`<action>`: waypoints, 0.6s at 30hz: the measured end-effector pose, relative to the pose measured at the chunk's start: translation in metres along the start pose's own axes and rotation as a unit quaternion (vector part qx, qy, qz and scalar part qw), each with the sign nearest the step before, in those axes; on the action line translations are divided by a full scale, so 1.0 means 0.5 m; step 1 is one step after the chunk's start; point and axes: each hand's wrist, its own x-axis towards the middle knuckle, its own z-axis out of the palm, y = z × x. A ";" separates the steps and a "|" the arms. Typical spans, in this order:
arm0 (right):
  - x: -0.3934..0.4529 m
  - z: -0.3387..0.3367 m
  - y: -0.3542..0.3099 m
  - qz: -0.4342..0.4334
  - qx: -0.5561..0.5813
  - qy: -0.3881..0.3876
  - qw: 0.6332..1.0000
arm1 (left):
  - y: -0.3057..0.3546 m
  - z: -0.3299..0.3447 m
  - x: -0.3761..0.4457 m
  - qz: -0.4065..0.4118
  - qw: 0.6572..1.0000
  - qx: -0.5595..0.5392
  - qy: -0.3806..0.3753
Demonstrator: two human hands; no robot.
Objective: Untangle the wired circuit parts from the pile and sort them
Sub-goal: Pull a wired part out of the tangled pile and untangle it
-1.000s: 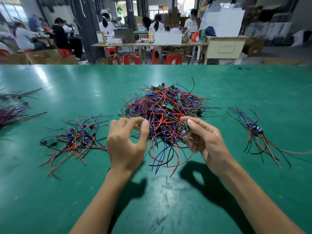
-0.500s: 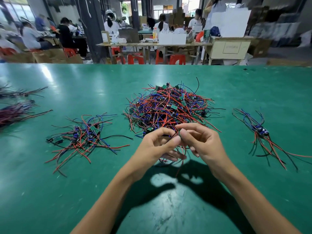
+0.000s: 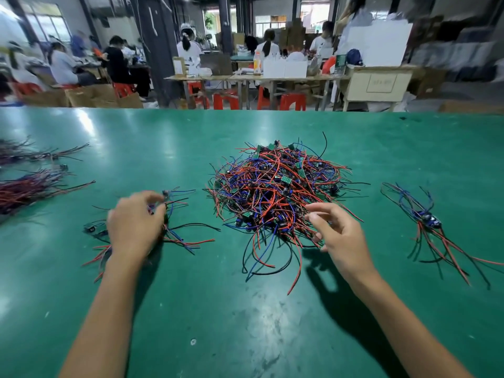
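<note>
Head view: on the green-topped bench (image 3: 245, 309) a tangled pile of red, blue and black wired circuit parts (image 3: 275, 192) lies mid-width, nearer the far edge than the near one. The left hand (image 3: 135, 227), blurred, rests with curled fingers on a smaller sorted cluster of wired parts (image 3: 174, 230) toward the left; whether it grasps a wire I cannot tell. The right hand (image 3: 339, 233) hovers at the pile's near-right fringe, fingers spread and relaxed, grasping nothing. Another small bundle of wired parts (image 3: 428, 222) lies toward the right edge, well apart from the pile. Two dark-red wire bundles (image 3: 30, 186) sit at the left edge.
</note>
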 end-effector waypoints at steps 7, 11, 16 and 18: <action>-0.010 0.003 0.012 -0.013 -0.180 -0.096 0.979 | 0.111 0.034 -0.078 0.108 0.989 0.000 0.100; -0.014 0.001 0.021 -0.036 -0.271 -0.132 0.953 | 0.257 0.070 -0.155 0.196 0.976 -0.076 -0.054; -0.007 -0.011 0.029 -0.052 -0.273 -0.090 0.956 | 0.270 0.127 -0.191 0.169 0.974 -0.106 -0.110; -0.002 -0.015 0.024 -0.083 -0.239 -0.060 0.965 | 0.257 0.129 -0.197 0.172 0.972 -0.129 -0.096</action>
